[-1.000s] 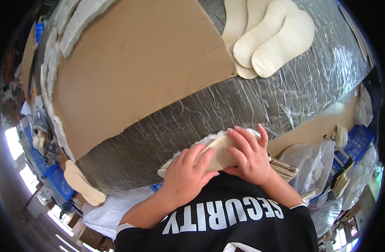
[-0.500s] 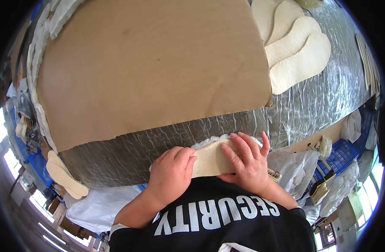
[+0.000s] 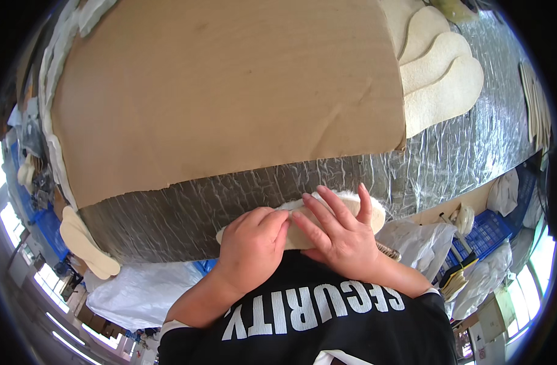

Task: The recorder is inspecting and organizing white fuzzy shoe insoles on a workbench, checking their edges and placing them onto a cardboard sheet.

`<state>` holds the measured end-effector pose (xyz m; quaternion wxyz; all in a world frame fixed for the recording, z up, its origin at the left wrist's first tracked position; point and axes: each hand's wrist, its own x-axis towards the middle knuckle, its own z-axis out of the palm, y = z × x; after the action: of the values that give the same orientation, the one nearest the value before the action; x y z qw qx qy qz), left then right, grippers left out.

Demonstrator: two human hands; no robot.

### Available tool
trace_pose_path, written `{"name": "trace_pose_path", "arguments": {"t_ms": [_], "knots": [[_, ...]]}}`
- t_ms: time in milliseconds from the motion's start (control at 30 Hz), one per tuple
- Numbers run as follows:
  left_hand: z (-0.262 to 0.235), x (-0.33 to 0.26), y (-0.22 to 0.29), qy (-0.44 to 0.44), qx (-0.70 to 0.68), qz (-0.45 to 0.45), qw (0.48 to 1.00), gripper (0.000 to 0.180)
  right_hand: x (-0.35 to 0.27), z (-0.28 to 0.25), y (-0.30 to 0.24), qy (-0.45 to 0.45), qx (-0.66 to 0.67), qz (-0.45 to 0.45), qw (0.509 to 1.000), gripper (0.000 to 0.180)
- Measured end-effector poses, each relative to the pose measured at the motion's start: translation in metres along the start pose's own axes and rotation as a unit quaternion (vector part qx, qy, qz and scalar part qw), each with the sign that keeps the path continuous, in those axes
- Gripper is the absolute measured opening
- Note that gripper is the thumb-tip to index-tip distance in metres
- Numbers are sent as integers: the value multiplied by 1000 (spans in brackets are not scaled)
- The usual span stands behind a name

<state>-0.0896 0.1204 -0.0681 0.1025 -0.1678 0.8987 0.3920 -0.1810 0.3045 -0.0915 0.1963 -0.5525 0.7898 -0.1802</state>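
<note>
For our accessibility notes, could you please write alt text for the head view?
Both hands, left hand and right hand, press flat on a fleecy insole at the near edge of a foil-covered table. Behind lie a large cardboard sheet and stacked insoles.

the person wears a black short-sleeved shirt (image 3: 327, 328) with large white block lettering across the chest; both forearms are bare, no gloves, rings or watch showing.
</note>
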Motion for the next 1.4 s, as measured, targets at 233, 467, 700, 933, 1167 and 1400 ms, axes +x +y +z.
{"name": "trace_pose_path", "arguments": {"t_ms": [233,467,700,933,1167,1400], "knots": [[-37,-17,-33,0,-128,-118,985,20,8,-9,8,-3,27,74,997,75],[-31,-33,-45,31,-310,-221,924,15,42,-6,-14,34,128,-61,989,81],[-20,-42,-69,165,-445,-230,850,16,71,34,-11,119,186,-156,963,75],[-12,-59,-65,100,-436,-344,826,17,69,32,-9,149,215,-161,952,78],[-8,-66,-74,92,-539,-334,768,17,74,27,-11,156,190,-190,950,80],[5,-61,-68,129,-477,-311,812,14,78,24,-23,92,80,-150,981,80]]}}
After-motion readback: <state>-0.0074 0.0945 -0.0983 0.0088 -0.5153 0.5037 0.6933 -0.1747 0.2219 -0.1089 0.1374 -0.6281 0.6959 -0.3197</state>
